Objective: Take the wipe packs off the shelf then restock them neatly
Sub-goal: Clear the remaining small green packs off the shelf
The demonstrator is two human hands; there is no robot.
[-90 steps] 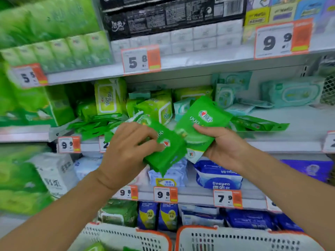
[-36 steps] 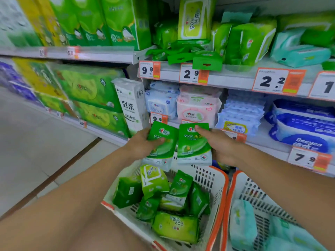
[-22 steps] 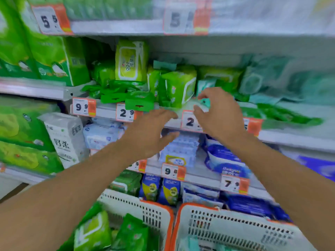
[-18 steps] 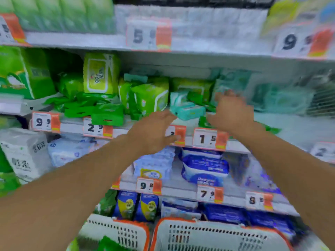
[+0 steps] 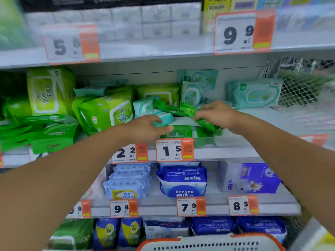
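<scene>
left hand [image 5: 146, 128]: being laid palm-down over a flat green pack [image 5: 188, 131] at the shelf [image 5: 235, 149] front; fingers spread, nothing gripped.
right hand [image 5: 216, 115]: a slim green pack [image 5: 196, 115] is being pinched, tilted, above the flat one.
other packs: being left piled behind on the same shelf.
basket [image 5: 208, 244]: rim showing below.
</scene>
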